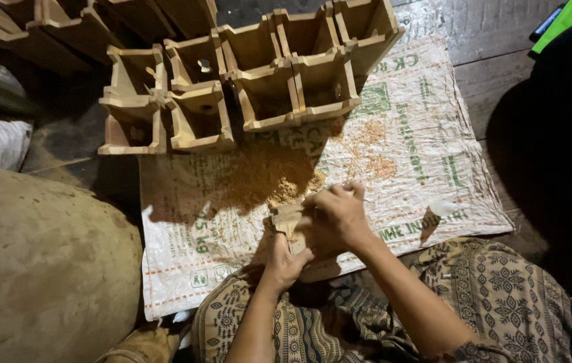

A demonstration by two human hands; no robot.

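Woven sack (420,134) bears one sawdust pile (265,178); left hand (284,262) and right hand (336,218) grip one wooden piece (286,218).

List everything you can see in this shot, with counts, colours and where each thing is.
Open tan wooden box frames: about ten, clustered top centre.
White woven plastic sack sheet: one, spread on the floor, centre.
Tan sawdust pile: one, on the sheet.
Small tan wooden piece: one, between both hands.
Brown rounded sack: one, lower left.
Dark plank floor: top right.
Patterned brown cloth: over the lap, bottom.
Left hand: grips the piece.
Right hand: on the piece.
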